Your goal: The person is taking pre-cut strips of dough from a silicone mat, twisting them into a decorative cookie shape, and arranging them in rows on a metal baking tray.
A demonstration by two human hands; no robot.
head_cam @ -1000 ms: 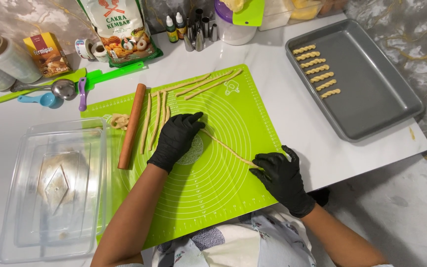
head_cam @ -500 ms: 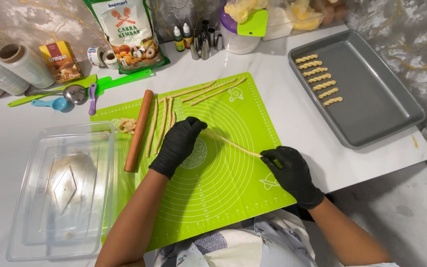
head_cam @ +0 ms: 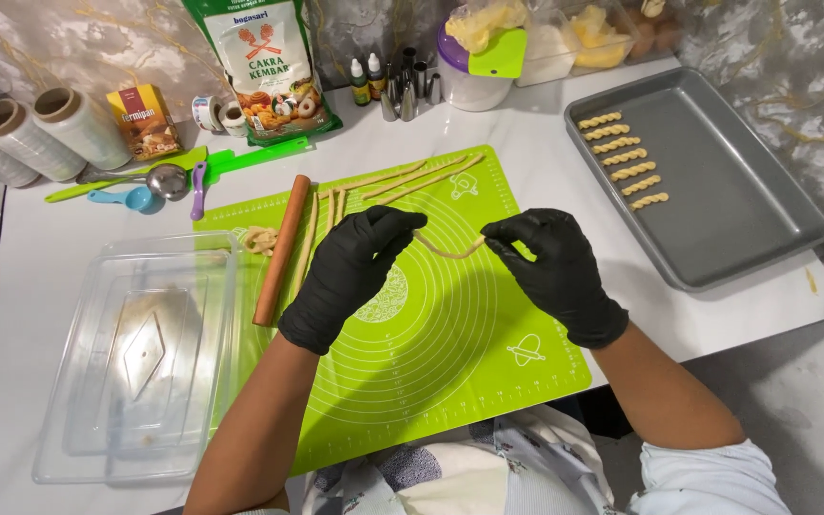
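Hands in black gloves hold a thin pale dough rope [head_cam: 448, 250] above the middle of the bright green silicone baking mat [head_cam: 450, 362], clear of its surface. Left hand [head_cam: 350, 272]: thumb and forefinger pinched narrow on the left end of the rope, remaining fingers curled loosely downward. Right hand [head_cam: 557, 267]: thumb and forefinger pinched narrow on the right end, remaining fingers bent toward the palm. Rope sags slightly between the two pinch points.

Long brown wooden rolling pin [head_cam: 281, 250] lies along the left edge of the mat, with several long dough strips [head_cam: 321, 224] just beside it and more strips [head_cam: 422, 176] near the far edge. Small lump of dough scraps [head_cam: 259, 238] sits at the far left corner of the mat.

Clear rectangular plastic container [head_cam: 135, 362] rests on the white table [head_cam: 545, 172] just beside the left edge of the mat. Grey rectangular metal baking tray [head_cam: 717, 191] stands near the right edge of the table, carrying a column of short twisted dough pieces [head_cam: 622, 159] along its left side
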